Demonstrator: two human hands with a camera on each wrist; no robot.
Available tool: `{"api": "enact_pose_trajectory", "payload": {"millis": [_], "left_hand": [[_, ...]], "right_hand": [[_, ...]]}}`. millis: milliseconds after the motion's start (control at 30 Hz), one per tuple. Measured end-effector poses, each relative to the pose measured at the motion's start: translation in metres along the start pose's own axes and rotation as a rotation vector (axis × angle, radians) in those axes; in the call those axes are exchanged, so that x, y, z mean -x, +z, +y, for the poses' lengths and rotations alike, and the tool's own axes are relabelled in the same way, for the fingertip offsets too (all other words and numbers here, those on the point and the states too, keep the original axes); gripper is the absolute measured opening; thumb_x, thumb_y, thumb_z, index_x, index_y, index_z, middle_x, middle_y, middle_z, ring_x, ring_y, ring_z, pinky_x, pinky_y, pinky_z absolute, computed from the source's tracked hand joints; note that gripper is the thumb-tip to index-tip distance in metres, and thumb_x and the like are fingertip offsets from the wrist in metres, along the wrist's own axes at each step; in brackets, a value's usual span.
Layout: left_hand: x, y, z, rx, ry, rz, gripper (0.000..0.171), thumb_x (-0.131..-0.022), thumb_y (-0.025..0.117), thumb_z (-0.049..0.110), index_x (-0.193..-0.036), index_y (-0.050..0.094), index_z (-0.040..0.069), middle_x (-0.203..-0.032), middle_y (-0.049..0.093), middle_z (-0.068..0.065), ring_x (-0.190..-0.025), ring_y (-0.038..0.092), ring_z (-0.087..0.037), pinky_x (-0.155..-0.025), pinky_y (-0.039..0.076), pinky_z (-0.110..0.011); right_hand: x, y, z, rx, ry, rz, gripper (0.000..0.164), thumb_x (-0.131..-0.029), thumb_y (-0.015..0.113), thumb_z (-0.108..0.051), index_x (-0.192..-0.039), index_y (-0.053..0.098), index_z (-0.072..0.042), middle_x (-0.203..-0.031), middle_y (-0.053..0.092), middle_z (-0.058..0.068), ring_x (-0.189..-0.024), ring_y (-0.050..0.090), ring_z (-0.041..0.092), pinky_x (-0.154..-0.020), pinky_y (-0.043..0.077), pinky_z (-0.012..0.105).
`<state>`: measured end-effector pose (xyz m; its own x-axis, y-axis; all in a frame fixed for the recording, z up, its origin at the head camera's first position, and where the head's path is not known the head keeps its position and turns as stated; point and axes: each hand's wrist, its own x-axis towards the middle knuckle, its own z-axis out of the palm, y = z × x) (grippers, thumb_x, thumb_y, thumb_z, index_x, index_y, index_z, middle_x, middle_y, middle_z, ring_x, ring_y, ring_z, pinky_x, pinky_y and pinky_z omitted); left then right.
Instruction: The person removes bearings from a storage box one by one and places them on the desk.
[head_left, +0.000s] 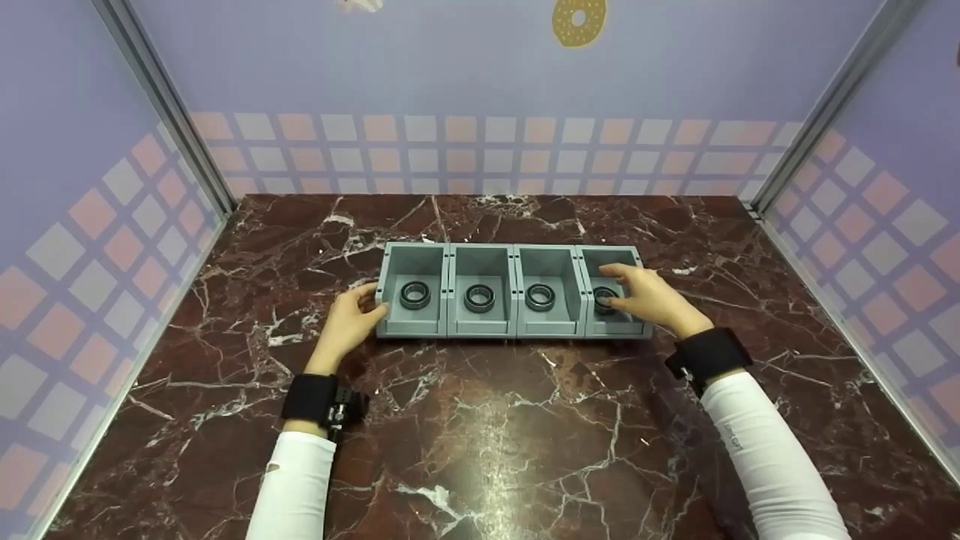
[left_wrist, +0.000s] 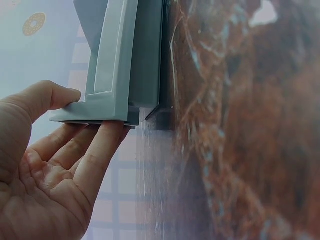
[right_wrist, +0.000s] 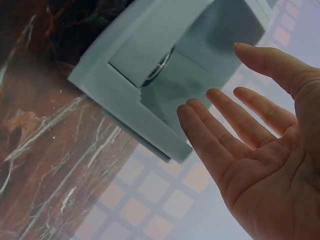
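Several grey plastic storage bins stand side by side in a row, with a ball bearing in each. At the left end, my left hand pinches the leftmost bin, its thumb at the front edge and its fingers against the outer side wall. Over the rightmost bin is my right hand, fingers spread and holding nothing. Its thumb partly covers the bearing there in the head view. Other bearings lie flat in the leftmost bin and the two middle bins, one bearing and another bearing.
The bins rest on a dark red marbled tabletop. Lilac panels with pink and white squares rise behind and on both sides, joined by grey metal posts. Black bands with small cameras sit on both wrists.
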<state>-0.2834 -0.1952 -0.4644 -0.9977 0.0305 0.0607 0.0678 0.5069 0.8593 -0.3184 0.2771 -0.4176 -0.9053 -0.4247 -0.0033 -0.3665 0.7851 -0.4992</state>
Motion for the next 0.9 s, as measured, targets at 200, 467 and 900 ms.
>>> {"api": "enact_pose_trajectory", "payload": {"millis": [200,467,900], "left_hand": [[0.000,0.000,0.000,-0.009,-0.002,0.007,0.049,-0.099,0.058,0.007,-0.144,0.051,-0.010,-0.141,0.060,-0.033,-0.134,0.058,-0.044,-0.115,0.048,-0.052],[0.000,-0.001,-0.001,-0.008,-0.015,-0.005,0.051,-0.100,0.058,0.008,-0.147,0.048,-0.009,-0.143,0.058,-0.032,-0.136,0.057,-0.044,-0.116,0.048,-0.052],[0.000,0.000,-0.001,0.006,-0.023,-0.005,0.051,-0.100,0.057,0.007,-0.147,0.047,-0.010,-0.145,0.055,-0.033,-0.138,0.054,-0.045,-0.117,0.046,-0.052]], "right_hand": [[-0.009,0.005,0.000,0.054,0.000,-0.029,0.055,-0.097,0.064,-0.008,-0.147,0.048,0.008,-0.148,0.053,0.032,-0.131,0.055,0.053,-0.106,0.050,0.062],[-0.019,0.011,0.002,0.141,-0.049,-0.042,0.057,-0.092,0.067,-0.002,-0.143,0.048,0.015,-0.140,0.057,0.036,-0.127,0.058,0.053,-0.108,0.049,0.061],[-0.031,0.019,0.005,0.252,-0.030,-0.108,0.059,-0.085,0.066,-0.001,-0.138,0.050,0.019,-0.133,0.060,0.038,-0.127,0.057,0.054,-0.109,0.049,0.062]]}}
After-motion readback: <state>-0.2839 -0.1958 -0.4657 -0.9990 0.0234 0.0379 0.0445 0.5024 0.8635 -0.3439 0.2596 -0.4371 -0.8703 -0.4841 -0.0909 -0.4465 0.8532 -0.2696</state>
